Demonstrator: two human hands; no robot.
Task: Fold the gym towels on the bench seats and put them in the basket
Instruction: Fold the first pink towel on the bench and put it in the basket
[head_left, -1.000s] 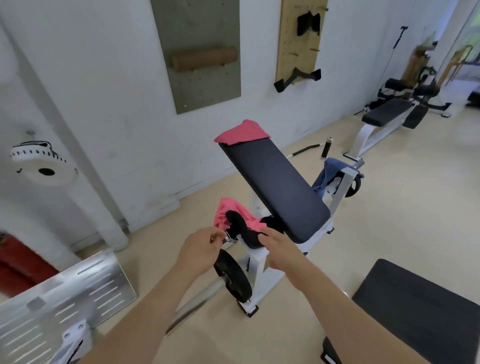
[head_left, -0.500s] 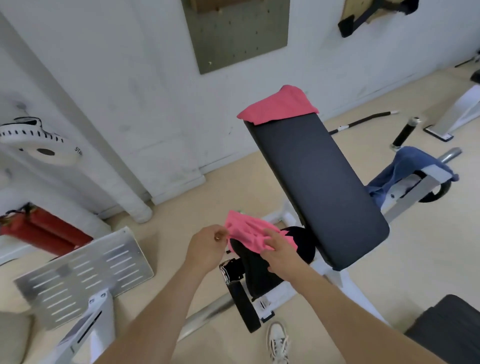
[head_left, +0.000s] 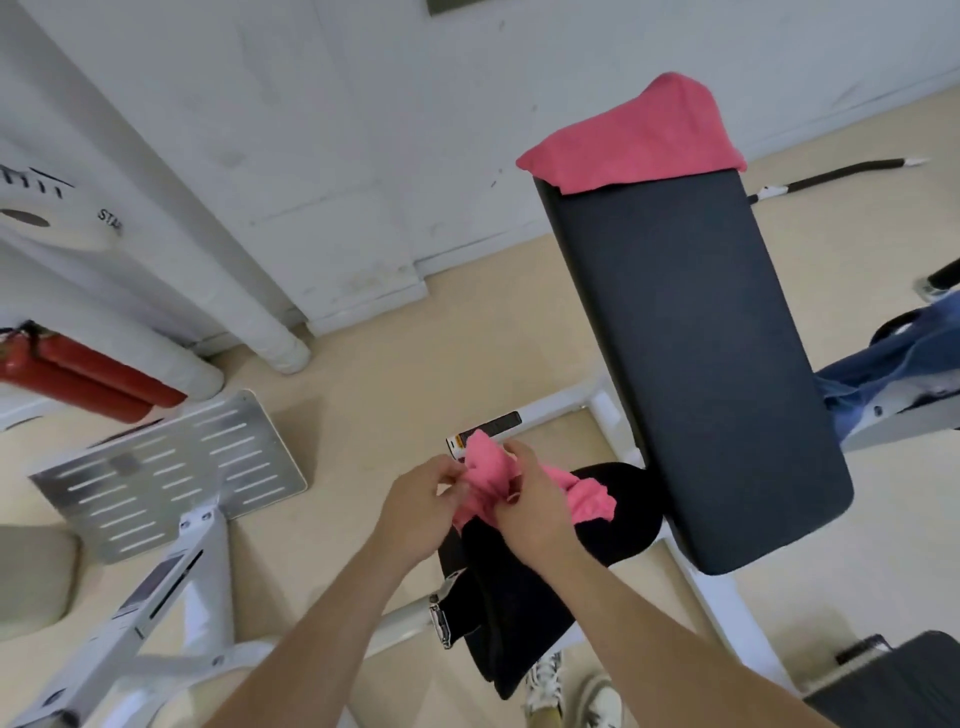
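The left hand (head_left: 426, 493) and right hand (head_left: 530, 499) pinched a crumpled, unfolded pink towel (head_left: 488, 467), while a second pink towel (head_left: 639, 135) and a blue towel (head_left: 883, 358) waited, and no basket showed.

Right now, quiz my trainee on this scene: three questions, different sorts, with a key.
1. True or false: the left hand and the right hand both grip the crumpled pink towel.
2. Where does the second pink towel lie? A on the floor; B over the bench pad's top end; C in a basket.
3. Fill in: the cloth draped at the right edge is ____.
Key: 1 true; 2 B; 3 blue.
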